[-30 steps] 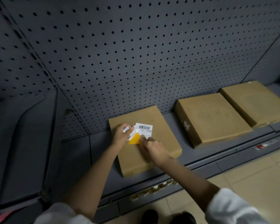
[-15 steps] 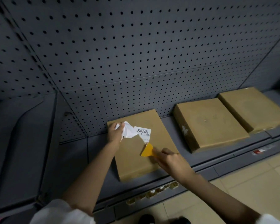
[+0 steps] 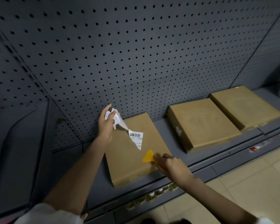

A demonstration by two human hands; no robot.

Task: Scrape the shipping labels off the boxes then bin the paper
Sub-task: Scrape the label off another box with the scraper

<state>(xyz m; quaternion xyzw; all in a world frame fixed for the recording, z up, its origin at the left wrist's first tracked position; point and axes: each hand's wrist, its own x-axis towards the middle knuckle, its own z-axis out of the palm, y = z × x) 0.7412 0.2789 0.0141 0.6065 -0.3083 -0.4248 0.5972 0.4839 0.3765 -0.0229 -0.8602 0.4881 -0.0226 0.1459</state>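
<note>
Your left hand (image 3: 106,122) has its grip clamped on the crumpled white end of the shipping label (image 3: 132,135), lifted above the far left corner of the nearest box (image 3: 132,160). From that pinch the label runs as a long strip, its long axis slanting down and to the right, toward the scraper (image 3: 148,156). The barcode end is still on the box top, near the middle, and the torn lower tip points down at the scraper's blade.

Your right hand (image 3: 171,164) has its grip closed on the handle of the yellow scraper, over the near right part of the same box. The flat blade fans out to the upper left, toward the label's tip, with a small gap between the two; you cannot tell whether the blade touches the cardboard.

The nearest box lies flat on the grey shelf (image 3: 217,160), its long axis running away from you and leaning slightly left. Two more brown boxes sit to the right: the middle box (image 3: 202,123) and the far box (image 3: 244,107), side by side and almost touching, both with bare tops. The middle one has a small white scrap on its left side. Behind them rises the pegboard back panel (image 3: 136,54). A tiled floor (image 3: 249,183) lies below the shelf edge.
</note>
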